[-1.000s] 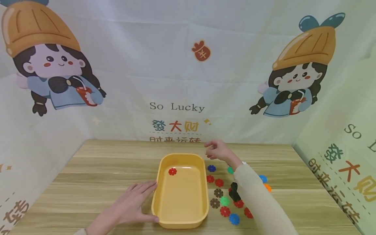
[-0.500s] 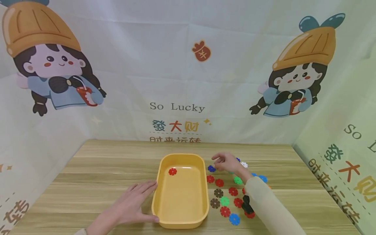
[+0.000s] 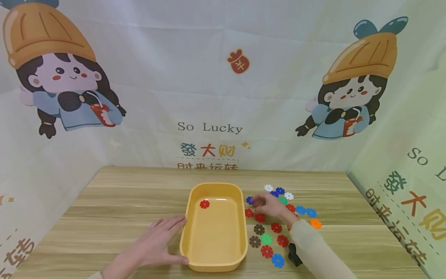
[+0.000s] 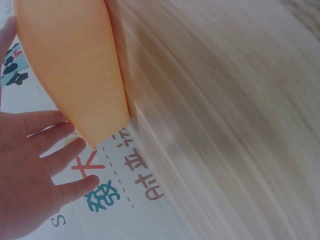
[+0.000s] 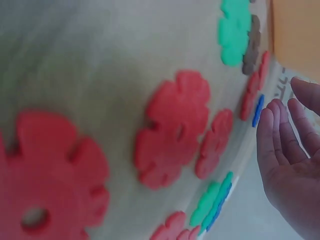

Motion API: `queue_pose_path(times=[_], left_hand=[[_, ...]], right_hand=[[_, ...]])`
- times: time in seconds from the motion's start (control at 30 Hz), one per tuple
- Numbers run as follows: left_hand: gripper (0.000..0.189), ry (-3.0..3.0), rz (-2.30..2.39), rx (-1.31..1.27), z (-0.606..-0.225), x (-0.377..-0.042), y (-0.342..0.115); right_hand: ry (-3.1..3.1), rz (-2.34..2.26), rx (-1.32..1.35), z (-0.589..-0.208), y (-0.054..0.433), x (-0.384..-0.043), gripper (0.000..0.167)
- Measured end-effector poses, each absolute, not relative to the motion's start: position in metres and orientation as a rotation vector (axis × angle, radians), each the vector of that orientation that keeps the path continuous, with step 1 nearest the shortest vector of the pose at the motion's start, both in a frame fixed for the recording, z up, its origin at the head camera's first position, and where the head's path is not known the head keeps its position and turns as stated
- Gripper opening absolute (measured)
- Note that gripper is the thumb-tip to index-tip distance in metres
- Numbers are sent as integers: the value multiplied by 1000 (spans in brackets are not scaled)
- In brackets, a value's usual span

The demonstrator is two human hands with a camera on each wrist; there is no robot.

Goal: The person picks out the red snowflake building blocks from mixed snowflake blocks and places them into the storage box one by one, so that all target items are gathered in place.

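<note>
My left hand (image 3: 156, 241) rests against the left side of a yellow plastic tray (image 3: 212, 236), thumb and fingers spread along the rim. The left wrist view shows those straight fingers (image 4: 55, 134) touching the tray's side (image 4: 75, 65). One red snowflake disc (image 3: 204, 204) lies inside the tray. To its right, my right hand (image 3: 271, 205) hovers low over loose discs, its fingers bent loosely. Nothing shows between thumb and fingers in the right wrist view. Nearest its fingertips are a dark blue disc (image 3: 249, 200) and a red disc (image 3: 249, 212).
Several more snowflake discs lie scattered right of the tray, including brown (image 3: 255, 241), light blue (image 3: 278, 260), white (image 3: 268, 188) and orange (image 3: 316, 224). A black device (image 3: 294, 255) sits at my right sleeve. A printed cloth (image 3: 223, 97) hangs behind the wooden table (image 3: 115, 201).
From beyond the tray's back right corner, my right hand has moved right and then nearer, down toward the dark blue and red discs. My left hand and the tray stay put.
</note>
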State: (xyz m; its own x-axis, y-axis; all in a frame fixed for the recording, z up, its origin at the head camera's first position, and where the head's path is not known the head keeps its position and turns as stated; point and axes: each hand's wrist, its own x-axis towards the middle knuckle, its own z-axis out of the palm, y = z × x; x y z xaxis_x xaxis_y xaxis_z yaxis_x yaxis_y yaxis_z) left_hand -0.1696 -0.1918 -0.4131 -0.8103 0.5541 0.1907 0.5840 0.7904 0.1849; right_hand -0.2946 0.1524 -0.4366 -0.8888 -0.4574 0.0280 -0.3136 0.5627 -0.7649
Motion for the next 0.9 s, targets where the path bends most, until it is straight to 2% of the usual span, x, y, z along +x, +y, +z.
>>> queue_pose_path(times=[0.13, 0.9], left_hand=[[97, -2854, -361, -911, -414, -170, -192], [96, -2823, -339, -919, -415, -170, -192]], right_hand=[[2608, -1221, -586, -439, 147, -291, 32], [2743, -968, -700, -449, 136, -294, 35]])
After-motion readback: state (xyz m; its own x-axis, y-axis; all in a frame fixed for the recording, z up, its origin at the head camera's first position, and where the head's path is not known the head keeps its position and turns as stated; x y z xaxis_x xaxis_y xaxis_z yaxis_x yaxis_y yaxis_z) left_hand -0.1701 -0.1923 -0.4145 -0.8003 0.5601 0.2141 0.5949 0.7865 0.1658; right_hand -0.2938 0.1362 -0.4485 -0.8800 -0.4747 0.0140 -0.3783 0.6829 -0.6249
